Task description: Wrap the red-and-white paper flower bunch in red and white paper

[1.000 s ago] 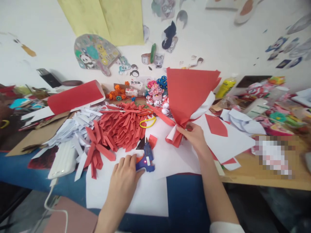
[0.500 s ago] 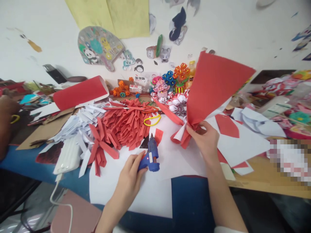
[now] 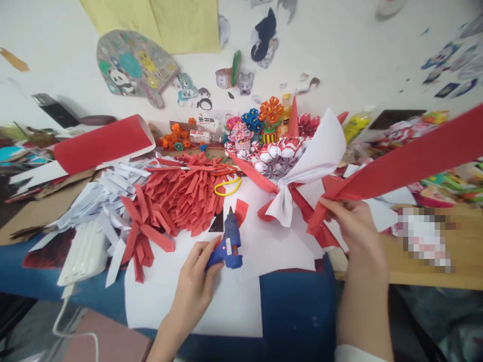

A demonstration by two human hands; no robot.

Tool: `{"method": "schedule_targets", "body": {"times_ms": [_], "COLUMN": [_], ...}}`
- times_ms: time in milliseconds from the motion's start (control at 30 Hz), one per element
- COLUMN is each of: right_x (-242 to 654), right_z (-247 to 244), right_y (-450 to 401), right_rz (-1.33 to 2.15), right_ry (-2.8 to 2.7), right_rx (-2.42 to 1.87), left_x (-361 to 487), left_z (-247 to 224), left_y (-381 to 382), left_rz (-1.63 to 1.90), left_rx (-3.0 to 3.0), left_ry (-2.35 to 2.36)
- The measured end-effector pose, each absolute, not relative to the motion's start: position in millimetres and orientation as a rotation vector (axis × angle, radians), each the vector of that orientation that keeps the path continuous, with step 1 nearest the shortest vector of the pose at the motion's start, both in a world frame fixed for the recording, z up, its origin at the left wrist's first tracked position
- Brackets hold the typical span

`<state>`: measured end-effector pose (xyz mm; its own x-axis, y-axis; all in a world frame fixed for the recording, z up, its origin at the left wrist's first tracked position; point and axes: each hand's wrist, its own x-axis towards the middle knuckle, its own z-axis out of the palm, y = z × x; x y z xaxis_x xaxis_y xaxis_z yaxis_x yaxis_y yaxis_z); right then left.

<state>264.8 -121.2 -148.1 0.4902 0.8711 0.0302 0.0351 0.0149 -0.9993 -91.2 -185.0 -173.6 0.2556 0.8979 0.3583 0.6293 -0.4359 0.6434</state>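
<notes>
My left hand (image 3: pixel 199 269) grips the handle of a blue glue gun (image 3: pixel 232 239), its nozzle pointing up and away over white paper (image 3: pixel 196 301). My right hand (image 3: pixel 349 218) pinches the gathered narrow part of a large red paper piece (image 3: pixel 407 158), which fans out to the right edge of the view. Just left of it stands a pinched white paper piece (image 3: pixel 320 146) with red paper strips around its base. Beyond these lie red-and-white paper flowers (image 3: pixel 275 153).
Piles of folded red strips (image 3: pixel 184 193) and white strips (image 3: pixel 101 193) lie left of centre. A white power bank (image 3: pixel 85 251) with a cable, yellow-handled scissors (image 3: pixel 228 187), a red paper roll (image 3: pixel 103 143) and small flower pots (image 3: pixel 269 136) are around.
My right hand has moved right with the red paper, which has come away from the white piece and tilted rightward. The view has shifted a little; my left hand still holds the glue gun.
</notes>
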Motion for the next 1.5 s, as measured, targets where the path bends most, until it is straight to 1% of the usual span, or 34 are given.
{"method": "schedule_targets", "body": {"times_ms": [133,200,333,500,633,700,767,800,833,967,1033,1100,1500], "right_x": [296.4,302.5,295.9,292.0,292.1,279.2,254.0,237.9,220.6,158.0,138.2,125.9,103.2], "right_z": [-150.3,-154.3,-154.6,-141.4,-138.4,-137.6,-135.5,-133.8,-132.0,-126.8,-127.9,-131.3,-154.3], "right_y": [-130.9,-134.3,-139.6,-148.2,-161.7,-170.6,-178.7,-181.6,-183.3,-175.8,-166.4,-158.1,-147.6], "right_rz": [0.938,0.931,0.812,0.522,0.464,0.272,-0.107,-0.143,-0.076,0.67,0.871,0.947,1.089], "right_ry": [-1.084,-1.137,-1.165,-1.228,-1.186,-1.122,-0.99,-0.979,-1.033,-1.327,-1.393,-1.4,-1.261], "right_rx": [-1.764,-1.924,-2.133,-2.321,-2.24,-2.114,-1.924,-1.79,-1.681,-1.542,-1.473,-1.422,-1.348], "left_x": [-92.5,-93.1,-94.8,-100.7,-106.0,-107.2,-107.2,-106.9,-106.6,-106.8,-108.7,-111.5,-121.4], "left_z": [-177.2,-178.4,-177.8,-178.4,-182.3,-182.8,-181.5,-180.5,-179.3,-176.1,-176.3,-177.5,-188.1], "left_y": [-185.3,-185.9,-187.7,-190.3,-192.4,-193.6,-195.1,-196.0,-197.0,-201.4,-203.2,-204.2,-207.0], "left_rz": [1.037,1.041,1.056,1.079,1.068,1.068,1.07,1.075,1.082,1.12,1.127,1.126,1.094], "left_rx": [2.141,2.132,2.136,2.145,2.124,2.109,2.101,2.099,2.099,2.116,2.138,2.166,2.238], "left_ry": [1.379,1.369,1.341,1.336,1.342,1.331,1.302,1.285,1.27,1.237,1.233,1.241,1.312]}}
